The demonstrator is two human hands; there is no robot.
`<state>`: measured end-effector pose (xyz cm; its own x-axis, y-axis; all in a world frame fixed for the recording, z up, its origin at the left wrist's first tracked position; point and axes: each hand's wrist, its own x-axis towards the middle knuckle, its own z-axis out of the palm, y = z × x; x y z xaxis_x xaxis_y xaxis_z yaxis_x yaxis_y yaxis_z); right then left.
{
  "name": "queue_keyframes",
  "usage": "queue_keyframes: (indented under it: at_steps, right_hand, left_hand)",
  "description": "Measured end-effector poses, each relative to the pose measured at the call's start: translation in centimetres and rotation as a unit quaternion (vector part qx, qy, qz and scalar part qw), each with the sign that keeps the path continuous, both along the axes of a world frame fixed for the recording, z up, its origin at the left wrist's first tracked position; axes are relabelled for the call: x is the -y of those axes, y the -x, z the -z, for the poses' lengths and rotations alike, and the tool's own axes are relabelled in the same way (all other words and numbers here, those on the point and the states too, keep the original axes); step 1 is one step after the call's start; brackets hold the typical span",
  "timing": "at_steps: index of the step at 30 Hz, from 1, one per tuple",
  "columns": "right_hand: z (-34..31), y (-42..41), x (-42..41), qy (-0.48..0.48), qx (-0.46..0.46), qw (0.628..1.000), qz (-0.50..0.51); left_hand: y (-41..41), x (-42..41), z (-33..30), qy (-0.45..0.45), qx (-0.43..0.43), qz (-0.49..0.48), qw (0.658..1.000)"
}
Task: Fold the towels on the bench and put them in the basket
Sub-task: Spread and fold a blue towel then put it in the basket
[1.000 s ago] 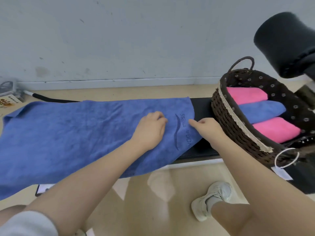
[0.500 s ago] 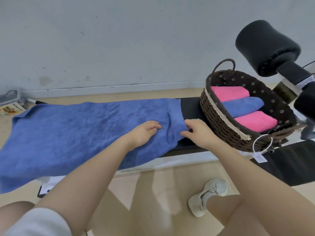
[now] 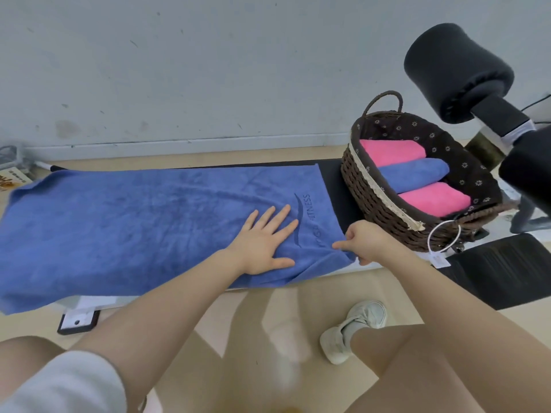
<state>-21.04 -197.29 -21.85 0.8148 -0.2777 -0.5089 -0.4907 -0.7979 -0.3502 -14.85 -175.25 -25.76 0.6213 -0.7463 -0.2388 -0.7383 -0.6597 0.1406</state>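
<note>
Left hand (image 3: pixel 262 242) spread flat pinning large blue terry towel (image 3: pixel 134 222); right hand (image 3: pixel 362 241) pinching near corner; lift corner across evenly, edges aligned.

Bright, even, soft light; faint shadows on the floor (image 3: pixel 268 317) near the person. Wide-angle bending at the edges; near sleeve (image 3: pixel 59 383) blurred.

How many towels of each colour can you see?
Blue towels: 2, one spread on the bench, one in the basket
Pink towels: 2, both in the basket
Total: 4
</note>
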Motion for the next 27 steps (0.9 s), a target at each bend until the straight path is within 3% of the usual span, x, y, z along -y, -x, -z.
queue_keyframes:
  at_steps: [3,6,8,10,12,15,19,27]
  right_hand:
    - [-0.1,0.7,-1.1,0.181,0.083,0.976,-0.091]
    - [0.8,1.0,-1.8,0.173,0.26,0.897,-0.313]
    - [1.8,1.2,-1.6,0.2,0.26,0.833,-0.446]
    - [2.8,1.4,-1.4,0.282,0.197,0.804,-0.485]
    - [3.3,2.4,-1.2,0.306,0.118,0.808,-0.49]
    - [3.4,3.9,-0.8,0.317,0.005,0.846,-0.429]
    - [3.5,4.4,-1.5,0.283,0.039,0.868,-0.407]
    - [3.7,3.4,-2.7,0.32,0.073,0.853,-0.406]
  left_hand:
    - [0.1,0.3,0.5,-0.048,0.06,0.015,0.997]
    - [0.0,0.4,0.5,-0.059,0.074,0.013,0.995]
    - [0.1,0.4,0.4,-0.052,0.075,0.008,0.996]
    - [0.1,0.3,0.3,-0.046,0.076,0.005,0.996]
    - [0.1,0.3,0.3,-0.044,0.076,0.004,0.996]
    - [0.0,0.3,0.3,-0.043,0.076,0.004,0.996]
    - [0.0,0.3,0.3,-0.039,0.074,0.006,0.996]
    - [0.2,0.3,0.0,-0.04,0.075,0.001,0.996]
